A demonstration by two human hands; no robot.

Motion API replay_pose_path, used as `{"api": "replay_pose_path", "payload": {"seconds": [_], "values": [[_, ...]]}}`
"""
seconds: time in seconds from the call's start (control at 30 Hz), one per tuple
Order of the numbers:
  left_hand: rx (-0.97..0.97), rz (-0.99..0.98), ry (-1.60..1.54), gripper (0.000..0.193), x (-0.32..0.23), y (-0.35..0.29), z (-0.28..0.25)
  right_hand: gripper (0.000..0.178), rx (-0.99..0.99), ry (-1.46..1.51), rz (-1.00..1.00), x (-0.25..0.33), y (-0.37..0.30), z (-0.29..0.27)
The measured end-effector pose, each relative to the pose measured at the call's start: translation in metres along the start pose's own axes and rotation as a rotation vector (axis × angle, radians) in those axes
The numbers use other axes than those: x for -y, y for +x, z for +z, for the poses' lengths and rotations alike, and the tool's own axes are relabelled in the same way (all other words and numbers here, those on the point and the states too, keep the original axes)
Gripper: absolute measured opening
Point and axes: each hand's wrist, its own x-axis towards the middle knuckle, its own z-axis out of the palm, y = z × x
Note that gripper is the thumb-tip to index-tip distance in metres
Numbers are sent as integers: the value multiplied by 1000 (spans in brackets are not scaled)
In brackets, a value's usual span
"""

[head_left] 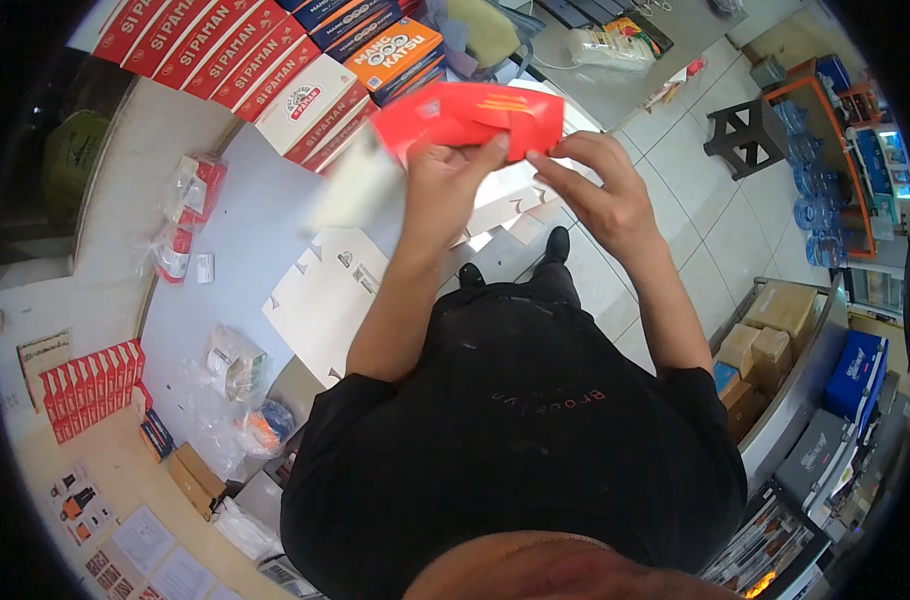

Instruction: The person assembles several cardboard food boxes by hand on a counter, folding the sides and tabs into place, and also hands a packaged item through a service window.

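Note:
A red piece of folded card packaging (465, 110) with a flap is held up in front of me, above the table. My left hand (445, 190) grips its lower edge, thumb on the near face. With bent fingers, my right hand (607, 190) pinches the lower right edge close to the flap. Below my left forearm lies a flat white carton blank (320, 305) with slits along its edge. Another white blank (500, 208) shows partly beneath the red card. A blurred whitish object (353, 190) left of my left hand is too smeared to name.
Stacked red and white boxes (310, 105) and orange and blue boxes (393, 55) stand at the far side of the white table (190, 320). Plastic-wrapped packs (233, 360) lie left. Right are a black stool (745, 138), water jugs (815, 185) and brown cartons (765, 350).

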Motion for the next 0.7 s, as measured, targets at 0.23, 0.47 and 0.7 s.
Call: {"api": "replay_pose_path", "payload": {"seconds": [0.23,0.47,0.7], "values": [[-62,-6,-31,25,-8,-4,6,49,-28,-62,-26,-1,17,-6],[-27,67,96,23,-10,-2,3,45,-15,-15,-75,-7,20,-7],[11,108,59,29,2,4,2,34,-182,-31,-52,-6,22,12]]}}
